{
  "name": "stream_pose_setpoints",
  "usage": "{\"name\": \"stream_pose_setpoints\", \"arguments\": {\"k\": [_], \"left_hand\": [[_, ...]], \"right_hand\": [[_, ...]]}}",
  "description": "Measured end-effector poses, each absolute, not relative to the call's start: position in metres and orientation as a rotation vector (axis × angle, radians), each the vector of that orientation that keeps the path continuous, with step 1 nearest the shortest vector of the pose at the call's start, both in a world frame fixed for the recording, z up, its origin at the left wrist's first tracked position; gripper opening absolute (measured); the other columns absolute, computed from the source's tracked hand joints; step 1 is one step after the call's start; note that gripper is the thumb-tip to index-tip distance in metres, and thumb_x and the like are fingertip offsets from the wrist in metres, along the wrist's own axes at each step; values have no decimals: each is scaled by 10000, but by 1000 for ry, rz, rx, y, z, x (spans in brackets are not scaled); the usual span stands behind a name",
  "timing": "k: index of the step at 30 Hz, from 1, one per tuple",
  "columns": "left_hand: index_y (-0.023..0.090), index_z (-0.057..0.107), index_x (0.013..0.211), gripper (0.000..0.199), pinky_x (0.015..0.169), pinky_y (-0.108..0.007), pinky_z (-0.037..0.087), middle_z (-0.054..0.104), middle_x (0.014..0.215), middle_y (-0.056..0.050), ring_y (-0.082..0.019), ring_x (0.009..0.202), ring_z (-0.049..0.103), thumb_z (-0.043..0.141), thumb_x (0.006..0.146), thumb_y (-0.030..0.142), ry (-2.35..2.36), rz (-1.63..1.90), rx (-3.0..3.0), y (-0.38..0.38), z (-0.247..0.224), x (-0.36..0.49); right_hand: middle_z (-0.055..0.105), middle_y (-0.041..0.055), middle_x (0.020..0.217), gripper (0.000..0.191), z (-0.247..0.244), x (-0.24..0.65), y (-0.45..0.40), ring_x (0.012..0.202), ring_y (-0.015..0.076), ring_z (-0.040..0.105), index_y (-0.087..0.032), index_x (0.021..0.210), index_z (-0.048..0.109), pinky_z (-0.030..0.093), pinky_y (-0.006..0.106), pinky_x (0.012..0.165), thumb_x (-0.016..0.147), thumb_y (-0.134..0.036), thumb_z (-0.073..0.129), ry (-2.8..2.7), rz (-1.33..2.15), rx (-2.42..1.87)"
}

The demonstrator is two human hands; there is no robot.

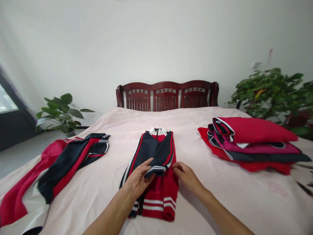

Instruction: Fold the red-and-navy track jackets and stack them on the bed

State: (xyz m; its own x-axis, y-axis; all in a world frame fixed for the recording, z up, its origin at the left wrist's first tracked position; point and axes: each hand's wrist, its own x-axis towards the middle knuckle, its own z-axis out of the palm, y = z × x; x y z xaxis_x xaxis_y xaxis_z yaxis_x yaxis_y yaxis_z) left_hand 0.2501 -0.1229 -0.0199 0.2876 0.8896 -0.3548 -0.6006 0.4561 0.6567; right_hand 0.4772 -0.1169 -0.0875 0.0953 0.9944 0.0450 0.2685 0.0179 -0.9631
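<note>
A navy and red track jacket (156,150) with a white collar lies in front of me, its sleeves folded inward over the body. My left hand (139,179) grips a navy sleeve's striped cuff, thumb and fingers on either side of it. At the jacket's right edge, my right hand (187,176) has its fingertips curled together against the red fabric. Whether cloth is pinched between those right fingertips is hard to make out. The hem with white stripes points toward me.
Another track jacket (70,166) lies loosely spread on the left. A stack of folded clothes (256,143) rests at the right. All lie on a pale pink bedsheet (97,199). Beyond stands a dark wooden headboard (166,96), with leafy plants (61,112) either side.
</note>
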Motion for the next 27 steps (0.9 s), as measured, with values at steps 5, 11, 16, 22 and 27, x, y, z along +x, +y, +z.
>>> {"name": "stream_pose_setpoints", "arguments": {"k": [5, 11, 16, 22, 27], "left_hand": [[82, 494, 1336, 606, 667, -191, 560, 725, 949, -82, -122, 739, 694, 630, 751, -3, 694, 1015, 477, -135, -19, 256], [93, 543, 1333, 612, 676, -233, 502, 655, 749, -12, -125, 650, 611, 602, 724, 64, 1074, 836, 1016, -152, -47, 261], [146, 665, 1243, 512, 924, -356, 452, 654, 1059, -110, -252, 970, 623, 606, 735, 169, 1262, 626, 1948, -163, -68, 244], [272, 672, 1234, 433, 861, -312, 472, 662, 1040, -77, -223, 922, 653, 549, 826, 196, 1169, 576, 2234, -185, -35, 229], [274, 701, 1133, 340, 884, -280, 505, 699, 1019, -50, -183, 968, 647, 463, 908, 185, 1162, 850, 2305, -169, -38, 170]], "right_hand": [[706, 96, 1126, 317, -87, 439, -181, 1053, 234, 635, -189, 1099, 698, 483, 386, 963, 863, -200, 487, -1963, 601, -1414], [634, 140, 1292, 514, -77, 416, -225, 1173, 301, 591, -179, 1305, 593, 480, 442, 1009, 792, -164, 575, -2273, 361, -1457], [729, 81, 1071, 395, -86, 442, -243, 954, 207, 682, -217, 1177, 646, 551, 306, 837, 840, -97, 479, -2379, 182, -929], [673, 105, 1204, 390, -75, 453, -231, 1109, 232, 626, -251, 1243, 619, 524, 407, 947, 908, -158, 444, -1972, 77, -1189], [696, 69, 1179, 397, -78, 448, -232, 1153, 224, 604, -277, 1242, 638, 489, 410, 1017, 892, -163, 489, -2253, 250, -1040]]}}
